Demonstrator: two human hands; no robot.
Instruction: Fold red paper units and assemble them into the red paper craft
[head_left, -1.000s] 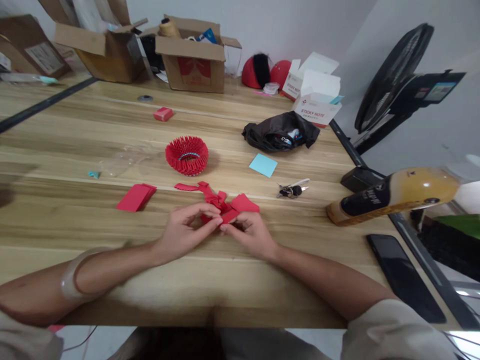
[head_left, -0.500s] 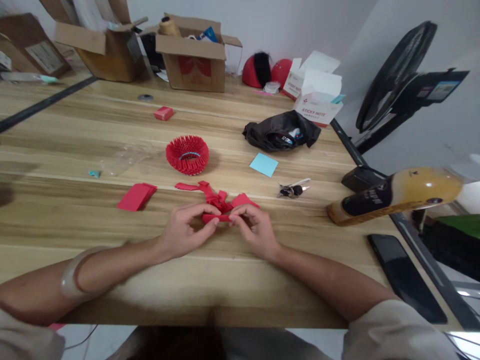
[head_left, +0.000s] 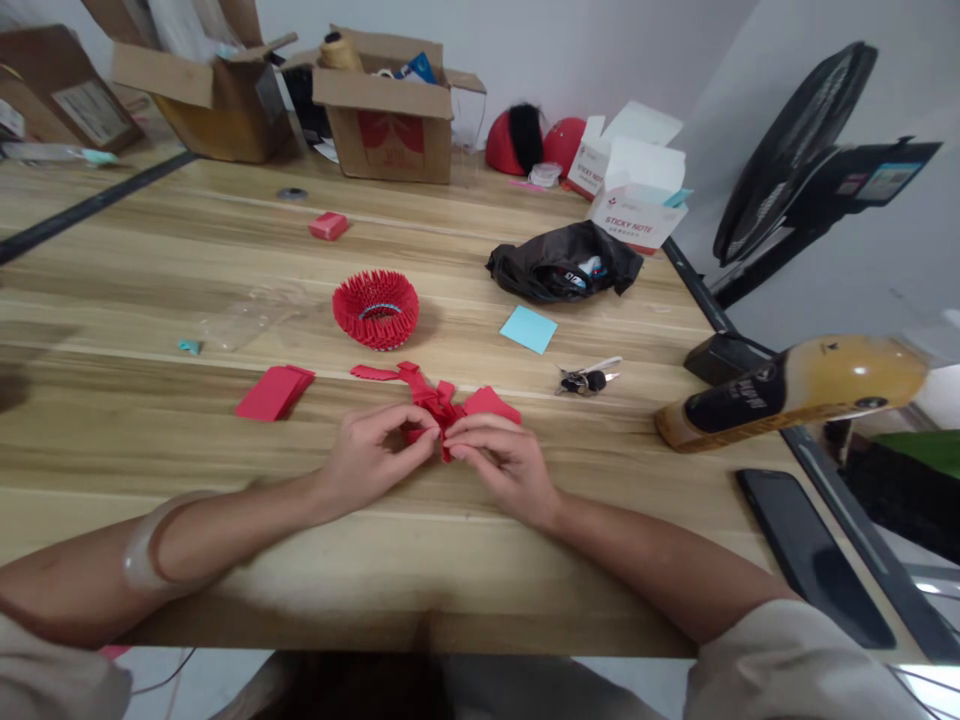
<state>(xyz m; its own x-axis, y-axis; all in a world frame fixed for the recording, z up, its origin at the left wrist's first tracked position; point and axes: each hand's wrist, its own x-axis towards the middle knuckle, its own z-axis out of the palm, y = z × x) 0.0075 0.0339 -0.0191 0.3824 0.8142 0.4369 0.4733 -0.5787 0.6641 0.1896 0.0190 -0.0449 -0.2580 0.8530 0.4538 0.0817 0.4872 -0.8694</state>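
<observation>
Between my fingertips is a small folded strip of red paper (head_left: 446, 452), partly hidden by the fingers. My left hand (head_left: 381, 450) pinches its left side; my right hand (head_left: 506, 462) pinches it from the right. Just beyond them lies a loose heap of folded red paper pieces (head_left: 433, 398), with a few flat red sheets (head_left: 489, 402) at its right. A stack of red paper (head_left: 274, 393) rests to the left of my left hand. Farther back stands a round red bowl of many folded paper pieces (head_left: 375, 310), with a pale blue ring inside.
A blue paper square (head_left: 529, 330), keys (head_left: 589, 378) and a black plastic bag (head_left: 564, 262) lie right of the bowl. Along the right edge are a yellow bottle (head_left: 787, 390) and a phone (head_left: 814, 555). Cardboard boxes (head_left: 386, 130) line the back; a fan (head_left: 795, 150) stands right.
The red strip lay lengthwise between both hands; now it is bent, with an end pointing toward me. My right hand's fingers have shifted slightly left and closer to my left fingertips.
</observation>
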